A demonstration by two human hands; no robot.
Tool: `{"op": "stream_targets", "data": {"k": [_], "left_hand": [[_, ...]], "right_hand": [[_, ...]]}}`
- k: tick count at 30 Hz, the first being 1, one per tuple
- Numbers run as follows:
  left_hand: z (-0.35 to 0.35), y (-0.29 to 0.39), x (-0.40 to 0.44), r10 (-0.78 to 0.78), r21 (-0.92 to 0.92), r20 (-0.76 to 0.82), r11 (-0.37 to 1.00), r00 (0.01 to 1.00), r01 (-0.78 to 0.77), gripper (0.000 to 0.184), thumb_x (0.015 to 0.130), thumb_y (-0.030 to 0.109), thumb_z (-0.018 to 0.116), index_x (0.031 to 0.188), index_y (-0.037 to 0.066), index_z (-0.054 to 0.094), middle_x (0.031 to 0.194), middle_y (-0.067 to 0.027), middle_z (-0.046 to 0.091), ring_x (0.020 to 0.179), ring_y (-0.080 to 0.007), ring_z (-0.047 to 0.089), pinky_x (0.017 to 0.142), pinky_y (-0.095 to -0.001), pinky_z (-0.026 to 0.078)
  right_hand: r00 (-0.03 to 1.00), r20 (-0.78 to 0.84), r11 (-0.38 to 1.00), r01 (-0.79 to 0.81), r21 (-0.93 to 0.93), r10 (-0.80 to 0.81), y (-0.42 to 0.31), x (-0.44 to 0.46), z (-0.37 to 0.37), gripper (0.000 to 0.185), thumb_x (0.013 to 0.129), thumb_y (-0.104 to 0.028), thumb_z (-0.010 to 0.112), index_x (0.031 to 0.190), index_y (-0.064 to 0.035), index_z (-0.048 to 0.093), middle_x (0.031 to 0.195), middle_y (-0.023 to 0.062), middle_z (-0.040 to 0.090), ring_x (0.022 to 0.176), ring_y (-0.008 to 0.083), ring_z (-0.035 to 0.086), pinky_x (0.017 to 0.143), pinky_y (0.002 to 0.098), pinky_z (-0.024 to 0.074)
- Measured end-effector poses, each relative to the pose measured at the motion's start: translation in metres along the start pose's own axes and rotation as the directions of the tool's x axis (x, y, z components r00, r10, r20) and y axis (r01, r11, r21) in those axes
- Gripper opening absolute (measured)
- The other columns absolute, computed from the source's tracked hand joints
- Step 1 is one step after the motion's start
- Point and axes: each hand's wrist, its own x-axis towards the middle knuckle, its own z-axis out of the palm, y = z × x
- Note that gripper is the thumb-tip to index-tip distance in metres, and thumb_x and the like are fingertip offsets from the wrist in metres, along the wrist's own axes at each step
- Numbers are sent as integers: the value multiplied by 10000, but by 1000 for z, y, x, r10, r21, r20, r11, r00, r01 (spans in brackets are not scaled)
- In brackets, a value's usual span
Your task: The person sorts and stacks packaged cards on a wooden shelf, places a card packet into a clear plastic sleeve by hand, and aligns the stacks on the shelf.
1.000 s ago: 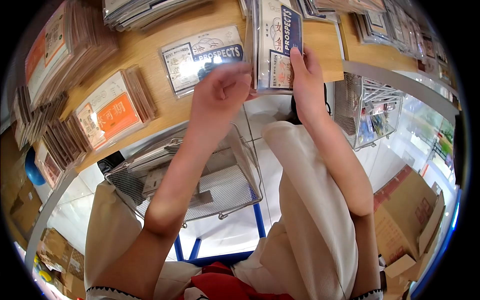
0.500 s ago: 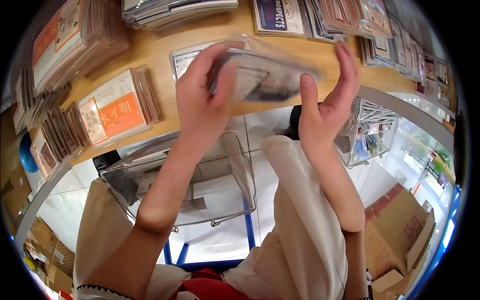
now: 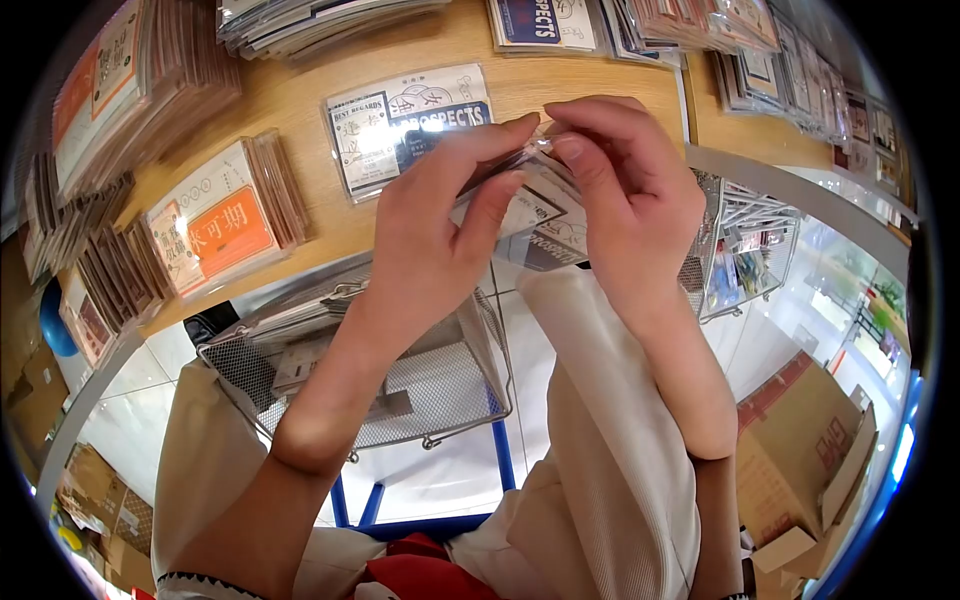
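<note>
Between my two hands is a plastic-sleeved card packet [image 3: 545, 215], tilted at the table's front edge with its printed side partly showing. My left hand [image 3: 428, 220] pinches its upper edge between thumb and fingers. From the other side, my right hand [image 3: 640, 190] grips the same edge near the top corner, fingertips close to the left ones. The fingers hide much of that edge. Just behind my left hand, a similar packet printed "PROSPECTS" [image 3: 362, 150] lies flat on the wooden table [image 3: 300, 95].
Orange-and-white packets [image 3: 225, 225] stand in a row at left, below a taller stack [image 3: 130, 95]. More stacks [image 3: 330, 25] line the back. A wire basket [image 3: 450, 385] sits below the table, another basket [image 3: 745, 250] at right, beside cardboard boxes [image 3: 800, 450].
The packet has swung from nearly level to hanging down toward me. My right hand has come in from open and apart to grip it, and the flat packet behind is more exposed.
</note>
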Motion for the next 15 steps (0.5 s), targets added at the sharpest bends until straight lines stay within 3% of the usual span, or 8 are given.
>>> {"op": "stream_targets", "data": {"k": [4,7,10,15], "left_hand": [[-2,7,2,-46,-11,10,999,999,46,279,849,-4,591,1124,11,546,1021,-131,650,889,-241,659,777,-305,527],[-2,6,-1,-109,-129,-66,987,992,100,254,859,-14,568,1111,9,547,1029,-124,644,887,-219,658,778,-295,521],[-4,0,-2,-88,-208,-85,976,992,69,243,866,-26,549,1106,12,549,1037,-122,636,888,-191,653,788,-287,515],[-8,2,-4,-57,-50,-69,997,996,54,247,864,-48,534,1103,12,551,989,-110,649,837,-152,648,758,-260,512]], "right_hand": [[1000,8,1000,-14,0,14,-1,2,-1,216,744,58,653,950,-7,641,850,91,625,693,170,624,612,256,503],[984,143,988,124,-92,-110,-8,12,-7,232,739,52,654,959,-20,643,854,93,621,688,184,626,602,269,501],[935,312,951,237,-200,-168,-5,18,-18,325,743,76,651,1054,-14,625,909,91,625,776,159,612,658,248,522],[886,461,891,248,-380,-50,-16,22,-22,378,719,75,652,1082,-26,614,886,94,619,747,176,612,652,276,526]]}}
